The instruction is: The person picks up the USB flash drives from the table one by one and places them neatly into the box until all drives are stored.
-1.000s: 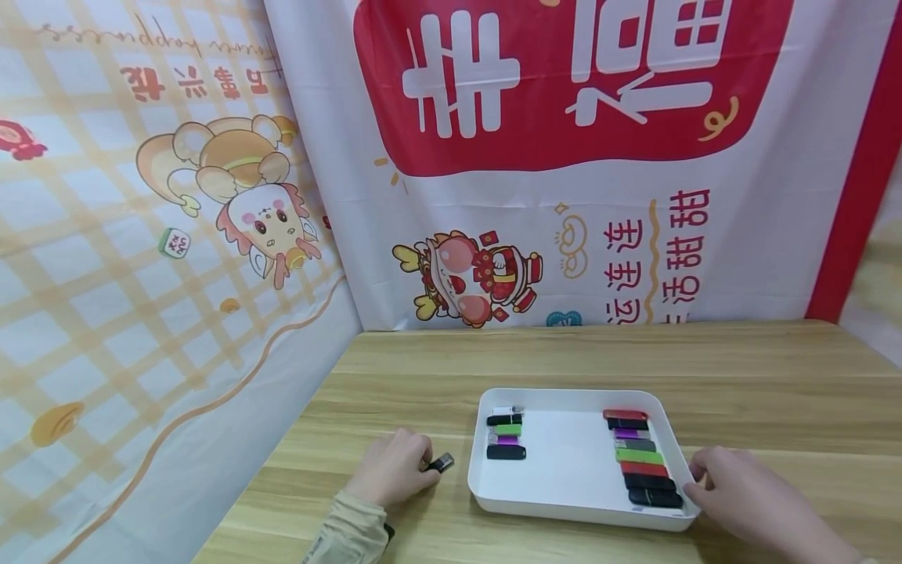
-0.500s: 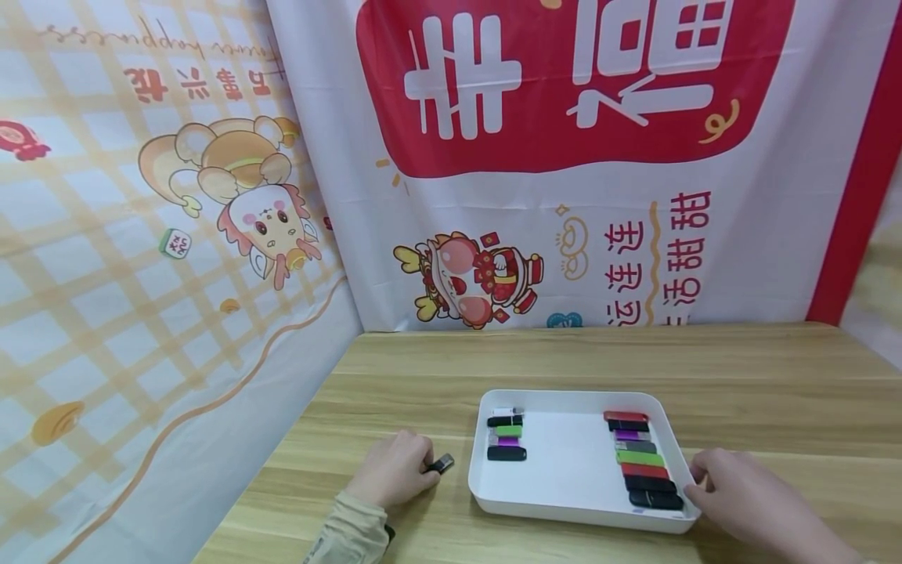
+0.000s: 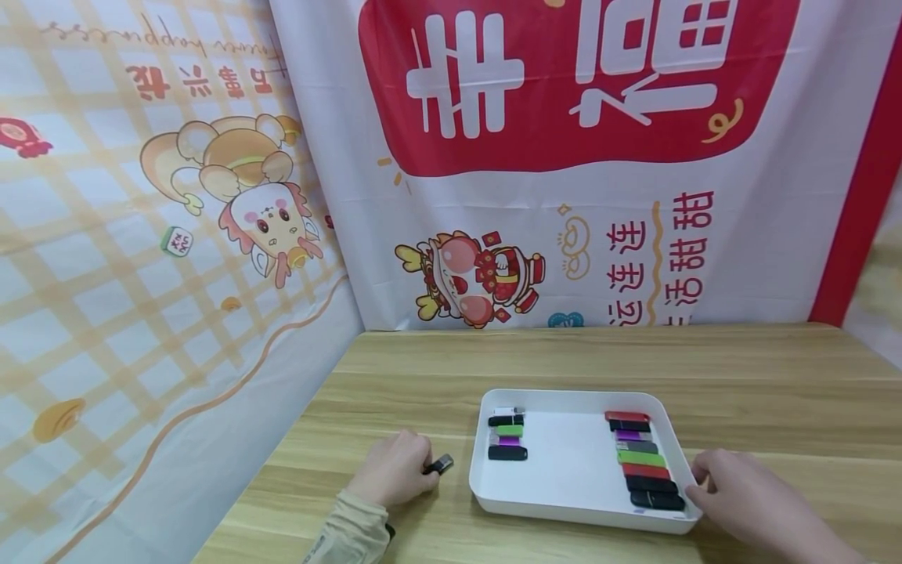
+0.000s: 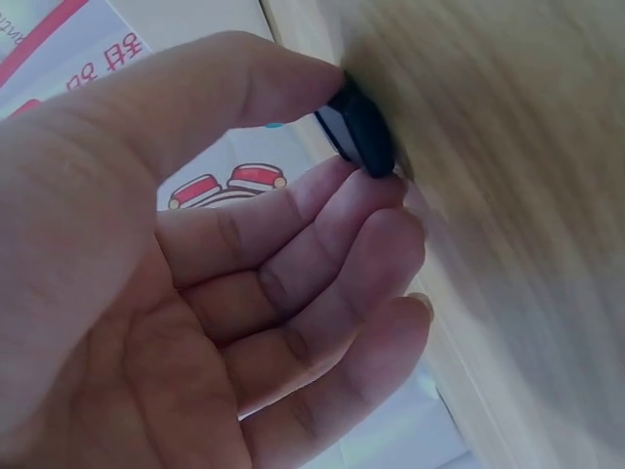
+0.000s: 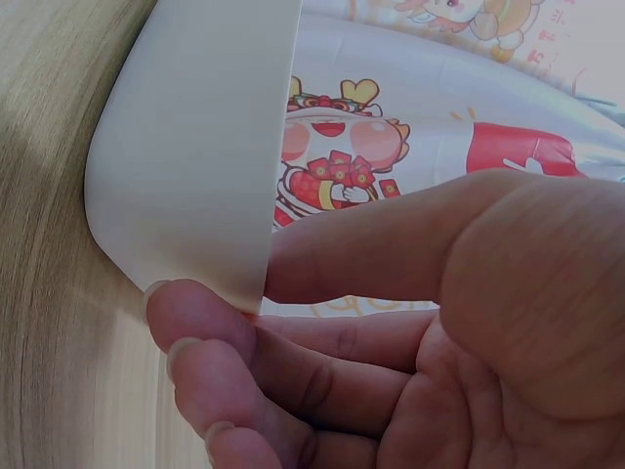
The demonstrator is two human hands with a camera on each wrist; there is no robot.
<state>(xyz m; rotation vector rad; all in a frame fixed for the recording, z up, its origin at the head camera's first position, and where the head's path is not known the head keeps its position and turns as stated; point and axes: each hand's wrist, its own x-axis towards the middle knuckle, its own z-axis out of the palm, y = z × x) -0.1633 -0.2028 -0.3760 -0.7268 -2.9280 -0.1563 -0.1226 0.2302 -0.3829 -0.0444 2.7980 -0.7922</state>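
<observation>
My left hand (image 3: 395, 470) rests by the table surface left of the white tray (image 3: 567, 462). Its thumb and fingertips pinch a black USB flash drive (image 3: 440, 464), whose metal plug end points toward the tray. Seen from the left wrist, the dark flash drive (image 4: 366, 132) touches or nearly touches the wood. My right hand (image 3: 740, 493) is at the tray's near right corner. In the right wrist view, thumb and fingers grip the tray wall (image 5: 195, 147). Inside the tray, a short column of flash drives (image 3: 507, 453) lies left and a longer column of flash drives (image 3: 657, 500) lies right.
The tray stands on a wood-grain table (image 3: 409, 376). A white and red printed cloth (image 3: 585, 196) hangs behind the table, and a checked printed cloth (image 3: 176, 313) covers the left side.
</observation>
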